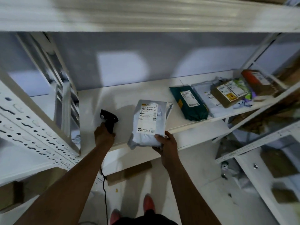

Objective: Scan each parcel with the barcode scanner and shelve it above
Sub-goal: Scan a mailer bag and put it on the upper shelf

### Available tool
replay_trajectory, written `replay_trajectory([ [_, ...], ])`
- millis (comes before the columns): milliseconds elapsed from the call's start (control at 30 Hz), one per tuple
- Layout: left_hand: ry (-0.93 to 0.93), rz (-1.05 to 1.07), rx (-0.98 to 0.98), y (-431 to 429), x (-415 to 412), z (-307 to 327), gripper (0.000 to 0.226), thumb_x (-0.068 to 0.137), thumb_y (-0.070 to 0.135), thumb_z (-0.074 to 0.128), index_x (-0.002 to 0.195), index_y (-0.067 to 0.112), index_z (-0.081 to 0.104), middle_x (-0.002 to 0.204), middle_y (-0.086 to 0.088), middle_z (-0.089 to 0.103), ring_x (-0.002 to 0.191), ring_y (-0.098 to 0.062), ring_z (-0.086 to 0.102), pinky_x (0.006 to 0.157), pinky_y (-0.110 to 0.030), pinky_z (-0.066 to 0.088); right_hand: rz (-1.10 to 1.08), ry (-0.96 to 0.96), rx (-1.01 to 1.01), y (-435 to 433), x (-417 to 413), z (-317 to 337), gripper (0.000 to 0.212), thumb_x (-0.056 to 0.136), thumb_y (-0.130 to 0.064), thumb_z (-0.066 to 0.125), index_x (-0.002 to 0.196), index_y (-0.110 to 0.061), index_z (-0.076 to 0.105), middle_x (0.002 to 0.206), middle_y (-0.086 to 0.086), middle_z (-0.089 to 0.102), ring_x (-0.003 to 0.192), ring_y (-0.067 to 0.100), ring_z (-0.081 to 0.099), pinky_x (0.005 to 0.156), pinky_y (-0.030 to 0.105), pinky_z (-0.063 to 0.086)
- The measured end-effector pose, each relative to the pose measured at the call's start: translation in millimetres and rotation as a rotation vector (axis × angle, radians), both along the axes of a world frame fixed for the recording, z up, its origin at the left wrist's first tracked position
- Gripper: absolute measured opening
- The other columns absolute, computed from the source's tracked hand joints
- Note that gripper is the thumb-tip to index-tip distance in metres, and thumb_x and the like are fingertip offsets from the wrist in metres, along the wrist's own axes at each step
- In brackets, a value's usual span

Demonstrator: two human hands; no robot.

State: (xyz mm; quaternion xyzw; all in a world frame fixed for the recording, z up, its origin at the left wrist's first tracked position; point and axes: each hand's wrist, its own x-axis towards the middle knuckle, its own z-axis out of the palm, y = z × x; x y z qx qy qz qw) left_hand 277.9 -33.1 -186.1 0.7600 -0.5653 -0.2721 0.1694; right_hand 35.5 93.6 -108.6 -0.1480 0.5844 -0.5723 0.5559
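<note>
Green parcel (189, 103), brown box (225, 93) lay right of centre on shelf (129, 93). Grey parcel (149, 122) at frame centre over shelf front edge, right hand (167, 145) fingers grasping lower end. Left hand (104, 135) fingers gripped scanner (109, 121) beside it.

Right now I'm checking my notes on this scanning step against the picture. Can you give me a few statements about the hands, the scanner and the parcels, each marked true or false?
1. The left grip holds the barcode scanner. True.
2. The right grip holds nothing. False: it holds the grey parcel by its near edge.
3. The grey parcel's label faces up. True.
4. The green parcel lies left of the grey parcel. False: it lies on the shelf to the grey parcel's right.
5. The barcode scanner is cordless. False: a black cable hangs down from it.
</note>
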Motion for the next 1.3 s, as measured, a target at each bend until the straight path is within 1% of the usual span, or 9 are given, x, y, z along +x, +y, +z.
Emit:
replay_trajectory([
  [133, -0.158, 0.008, 0.058, 0, -6, 5, 0.077, 0.085, 0.030, 0.083, 0.145, 0.002, 0.045, 0.133, -0.028, 0.054, 0.121, -0.046, 0.053, 0.099, -0.052, 0.049, -0.014, -0.015, -0.015, 8, -12, -5, 0.040, 0.084, -0.002, 0.072, 0.123, -0.010, 0.063, 0.119, 0.011, 0.074, 0.111, 0.037, 0.070, 0.094, 0.054, 0.058],
  [233, -0.183, -0.006, -0.212, 14, -25, 26, 0.076, 0.089, 0.035, 0.077, 0.148, 0.000, 0.043, 0.139, -0.027, 0.049, 0.125, -0.046, 0.049, 0.102, -0.054, 0.044, -0.020, -0.031, -0.036, 7, -26, -6, 0.041, 0.086, -0.002, 0.071, 0.125, -0.011, 0.065, 0.121, 0.013, 0.073, 0.112, 0.036, 0.069, 0.096, 0.057, 0.056],
  [300, 0.128, -0.128, -0.378, 29, -52, 47, 0.063, 0.093, 0.038, 0.074, 0.143, 0.006, 0.053, 0.134, -0.017, 0.059, 0.122, -0.035, 0.057, 0.101, -0.050, 0.049, -0.007, -0.019, -0.073, 3, -37, -5, 0.043, 0.085, -0.004, 0.071, 0.127, -0.011, 0.065, 0.124, 0.013, 0.072, 0.115, 0.037, 0.068, 0.096, 0.058, 0.056],
  [400, 0.660, -0.282, -0.148, 57, -114, 99, 0.069, 0.090, 0.064, 0.067, 0.147, 0.029, 0.050, 0.136, 0.007, 0.060, 0.121, -0.011, 0.061, 0.090, -0.030, 0.057, 0.002, -0.038, -0.140, -4, -59, 9, 0.045, 0.087, -0.002, 0.067, 0.131, -0.009, 0.063, 0.126, 0.016, 0.071, 0.118, 0.040, 0.066, 0.095, 0.054, 0.057],
  [533, 0.779, -0.466, -0.223, 66, -184, 138, 0.051, 0.096, 0.039, 0.071, 0.138, 0.040, 0.043, 0.131, 0.024, 0.057, 0.110, 0.014, 0.058, 0.079, -0.011, 0.055, 0.015, -0.046, -0.223, -9, -91, 37, 0.049, 0.085, -0.002, 0.066, 0.133, -0.009, 0.062, 0.125, 0.016, 0.072, 0.117, 0.042, 0.066, 0.096, 0.053, 0.056],
  [667, 0.827, -0.463, -0.241, 65, -231, 157, 0.054, 0.099, 0.029, 0.068, 0.145, 0.036, 0.040, 0.138, 0.014, 0.055, 0.110, 0.012, 0.056, 0.080, -0.005, 0.051, -0.021, -0.047, -0.286, -4, -132, 64, 0.055, 0.080, -0.007, 0.071, 0.134, -0.009, 0.062, 0.129, 0.014, 0.070, 0.121, 0.040, 0.064, 0.099, 0.053, 0.054],
  [900, 0.933, -0.531, -0.267, 70, -320, 181, 0.060, 0.098, 0.029, 0.070, 0.151, 0.026, 0.043, 0.142, 0.009, 0.058, 0.121, -0.001, 0.060, 0.090, -0.013, 0.055, -0.104, -0.032, -0.399, 17, -216, 103, 0.050, 0.087, 0.000, 0.063, 0.136, -0.008, 0.060, 0.127, 0.011, 0.072, 0.112, 0.031, 0.070, 0.099, 0.056, 0.053],
  [1167, 0.989, -0.590, -0.225, 87, -401, 191, 0.065, 0.090, 0.042, 0.073, 0.147, 0.039, 0.043, 0.141, 0.016, 0.060, 0.127, -0.007, 0.059, 0.098, -0.028, 0.056, -0.204, -0.016, -0.464, 45, -286, 108, 0.059, 0.084, -0.006, 0.068, 0.141, -0.012, 0.055, 0.136, 0.011, 0.066, 0.126, 0.038, 0.061, 0.104, 0.062, 0.049],
  [1300, 0.985, -0.626, -0.224, 91, -427, 192, 0.060, 0.095, 0.035, 0.073, 0.148, 0.038, 0.045, 0.131, 0.031, 0.063, 0.119, 0.005, 0.062, 0.098, -0.031, 0.057, -0.243, 0.005, -0.496, 58, -308, 110, 0.057, 0.087, -0.002, 0.066, 0.142, -0.012, 0.056, 0.136, 0.010, 0.067, 0.126, 0.037, 0.062, 0.104, 0.062, 0.049],
])
